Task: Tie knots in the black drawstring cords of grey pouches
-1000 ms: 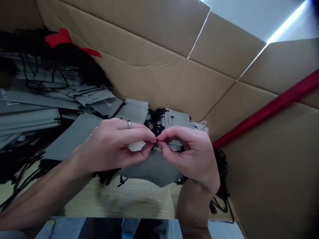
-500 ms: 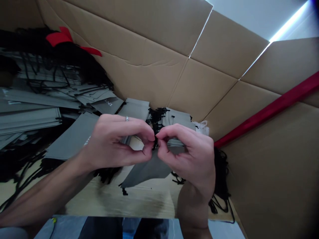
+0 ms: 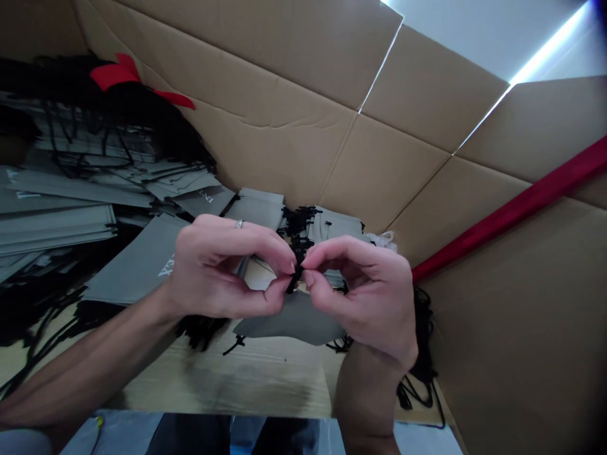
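Head view, listed from near to far.

1. Worktop point(image 3: 246, 379): pale wood-grain surface; a bare patch shows below the hands.
2. Left hand point(image 3: 222, 268): forearm enters from lower left. Fingers curled in, thumb and forefinger pinched tight on the cord point(image 3: 294, 278). Ring point(image 3: 239, 224) on one finger.
3. Right hand point(image 3: 365, 291): wrist rises from bottom centre-right. Fingers curled, thumb and forefinger closed on the same cord, their tips just beside those of the left hand.
4. Cord: black, short length showing between the two pinches, at the centre of the view and above the worktop.
5. Bag point(image 3: 294, 319): flat, grey, hanging just below the pinched fingertips and clear of the worktop. The cord's join to it is hidden by the fingers.
6. Loose cords point(image 3: 420, 354): black tangle on the worktop, behind the right wrist.
7. Lettered bag point(image 3: 137, 268): grey, flat, white print at its near edge, lying behind the left hand.
8. Small stack point(image 3: 336, 227): grey bags with black cord ends bunched on top, just beyond the fingertips.
9. Large stack point(image 3: 52, 221): many flat grey bags layered at far left, black cords trailing over them.
10. Red bow point(image 3: 116, 72): on a dark heap at upper left.
11. Cardboard wall point(image 3: 294, 82): brown creased panels enclosing the worktop at back and right.
12. Red strip point(image 3: 512, 208): runs diagonally across the right-hand cardboard.
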`<action>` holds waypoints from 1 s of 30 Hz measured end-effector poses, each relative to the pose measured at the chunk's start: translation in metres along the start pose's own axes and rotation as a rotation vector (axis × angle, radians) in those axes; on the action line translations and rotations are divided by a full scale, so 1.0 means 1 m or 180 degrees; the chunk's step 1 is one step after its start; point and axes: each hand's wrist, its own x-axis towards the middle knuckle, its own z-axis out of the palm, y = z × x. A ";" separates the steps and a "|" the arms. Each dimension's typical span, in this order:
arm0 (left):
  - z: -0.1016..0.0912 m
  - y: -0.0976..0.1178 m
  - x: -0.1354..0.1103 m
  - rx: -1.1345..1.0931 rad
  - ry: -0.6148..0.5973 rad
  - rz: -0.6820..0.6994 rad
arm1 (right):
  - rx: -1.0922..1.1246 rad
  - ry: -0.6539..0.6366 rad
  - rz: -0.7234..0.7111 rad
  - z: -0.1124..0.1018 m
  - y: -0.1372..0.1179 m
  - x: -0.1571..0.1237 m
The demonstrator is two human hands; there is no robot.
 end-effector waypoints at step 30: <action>-0.003 0.005 0.006 -0.0394 0.0066 -0.0164 | -0.0293 0.0242 -0.0712 0.006 -0.002 -0.005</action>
